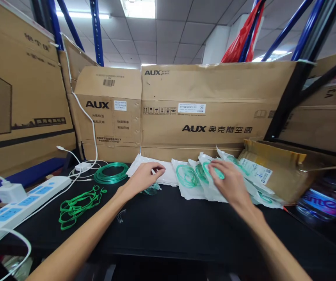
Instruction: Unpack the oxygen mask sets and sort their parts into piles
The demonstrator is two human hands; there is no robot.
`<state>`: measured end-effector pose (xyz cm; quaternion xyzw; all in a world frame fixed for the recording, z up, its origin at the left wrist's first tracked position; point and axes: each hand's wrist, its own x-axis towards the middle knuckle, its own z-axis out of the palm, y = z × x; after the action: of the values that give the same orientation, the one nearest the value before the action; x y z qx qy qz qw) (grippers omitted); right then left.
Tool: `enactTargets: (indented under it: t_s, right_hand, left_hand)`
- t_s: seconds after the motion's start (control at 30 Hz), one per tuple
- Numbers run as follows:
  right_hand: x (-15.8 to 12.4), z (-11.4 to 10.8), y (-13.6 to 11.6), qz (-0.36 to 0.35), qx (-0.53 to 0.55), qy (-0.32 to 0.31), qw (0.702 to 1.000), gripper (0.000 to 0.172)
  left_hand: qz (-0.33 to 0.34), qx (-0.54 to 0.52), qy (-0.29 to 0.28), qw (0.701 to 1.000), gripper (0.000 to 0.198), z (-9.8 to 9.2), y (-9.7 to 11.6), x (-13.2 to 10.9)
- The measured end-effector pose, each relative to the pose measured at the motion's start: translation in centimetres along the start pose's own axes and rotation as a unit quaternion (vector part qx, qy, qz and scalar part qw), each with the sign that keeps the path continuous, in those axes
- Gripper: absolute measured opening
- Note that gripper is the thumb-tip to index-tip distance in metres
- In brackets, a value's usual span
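My left hand (146, 174) hovers at the near edge of a white packet stack (168, 171). Its fingers curl loosely, with a gap between thumb and forefinger and nothing visible in it. Just below it lies a clear greenish plastic piece (152, 190), partly hidden by the hand. Over the row of clear packets, my right hand (229, 179) has its thumb and fingers apart at a packet with coiled green tubing (207, 187); whether it presses on it I cannot tell. To its left are more such packets (187, 177); others (264, 195) lie partly behind the wrist.
Green tubing coil (111, 173) and tangled green elastic cord (78, 207) lie left on the black table (168, 234). A white power strip (24, 207) with cables is further left. Cardboard panels (214, 89) wall the back. An open carton (279, 168) and a bottle (326, 199) stand right.
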<state>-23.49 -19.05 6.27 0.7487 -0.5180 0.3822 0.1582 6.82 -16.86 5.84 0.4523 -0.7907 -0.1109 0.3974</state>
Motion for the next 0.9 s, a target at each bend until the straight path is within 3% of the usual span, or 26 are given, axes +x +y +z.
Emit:
enactTargets:
  t_s: [0.17, 0.33, 0.5, 0.63, 0.73, 0.83, 0.9]
  right_hand:
    - [2.5, -2.5, 7.1, 0.126, -0.171, -0.03, 0.977, 0.031]
    - [4.6, -2.7, 7.9, 0.149, -0.22, -0.073, 0.961, 0.024]
    - [6.9, -6.5, 3.8, 0.123, -0.219, -0.023, 0.968, 0.014]
    - [7.0, -7.8, -2.1, 0.048, -0.153, 0.046, 0.986, 0.03]
    - [5.5, -5.0, -7.0, -0.037, -0.053, 0.068, 0.996, 0.039]
    - [3.5, -0.3, -10.8, -0.128, 0.078, 0.031, 0.988, 0.041]
    - [2.5, 2.5, -12.2, -0.166, 0.165, 0.011, 0.972, 0.038]
  left_hand:
    - [0.024, -0.058, -0.026, 0.998, 0.025, 3.0, 2.7, 0.7]
    - [0.008, -0.126, -0.033, 0.991, 0.023, 4.6, 3.8, 0.0]
    - [-0.044, -0.242, -0.009, 0.969, 0.025, 5.5, 4.1, 0.6]
    - [-0.089, -0.397, 0.0, 0.914, 0.054, 5.8, 5.6, 2.0]
    - [-0.107, -0.512, 0.024, 0.852, 0.068, 5.3, 6.6, 2.9]
    - [-0.118, -0.579, 0.091, 0.801, 0.057, 4.3, 5.9, 3.3]
    - [-0.132, -0.586, 0.144, 0.786, 0.045, 3.5, 4.3, 3.1]
